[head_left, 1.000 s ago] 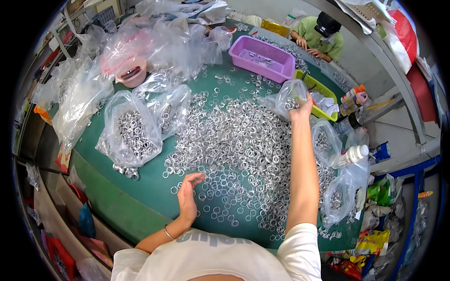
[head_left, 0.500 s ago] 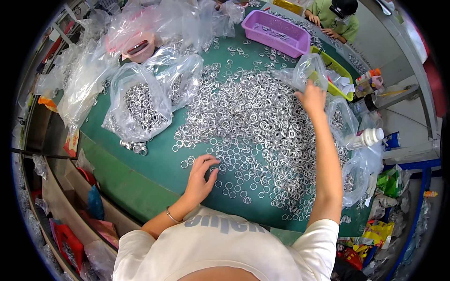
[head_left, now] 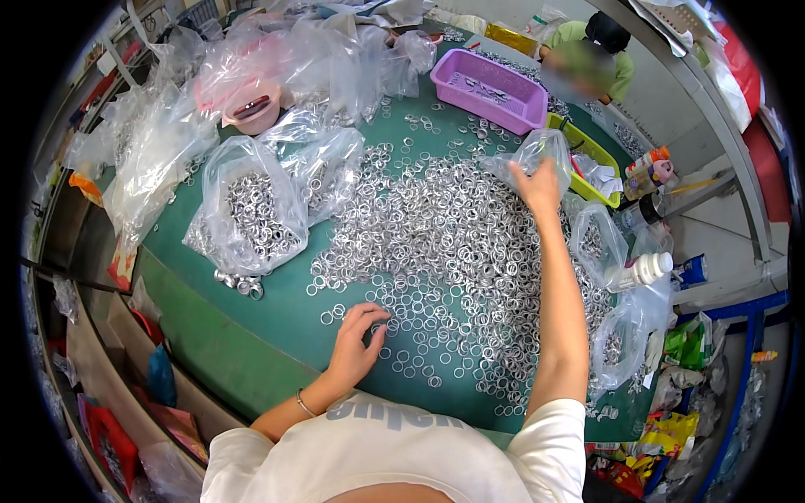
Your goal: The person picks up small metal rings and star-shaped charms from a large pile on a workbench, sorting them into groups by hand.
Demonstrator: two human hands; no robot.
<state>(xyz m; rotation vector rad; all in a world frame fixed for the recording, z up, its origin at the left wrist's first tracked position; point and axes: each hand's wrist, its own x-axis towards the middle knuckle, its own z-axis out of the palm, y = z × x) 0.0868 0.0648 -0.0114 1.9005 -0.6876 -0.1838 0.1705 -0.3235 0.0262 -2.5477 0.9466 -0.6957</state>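
Note:
A large heap of small silver metal rings (head_left: 453, 214) covers the middle and right of the green table (head_left: 226, 335). My left hand (head_left: 359, 342) is low at the near edge of the loose rings, fingers loosely bent and thumb apart, with nothing visible in it. My right hand (head_left: 541, 186) reaches to the far right edge of the heap. There its spread thumb and fingers touch a clear plastic bag (head_left: 537, 149), and no ring shows between them. Left of the heap stands another clear bag (head_left: 220, 180), open and filled with rings.
A purple basket (head_left: 490, 107) and a yellow-green basket (head_left: 616, 186) stand at the far right. White bottle (head_left: 650, 270) and ring-holding bags (head_left: 599, 239) line the right edge. Far left are piled plastic bags (head_left: 319, 63) and a pink bowl (head_left: 251, 113). Beyond, a person (head_left: 579, 63) sits working.
My right hand has moved farther away and slightly left, onto the plastic bag, which shifts a little left. The whole view has tilted slightly upward. My left hand keeps nearly the same pose.

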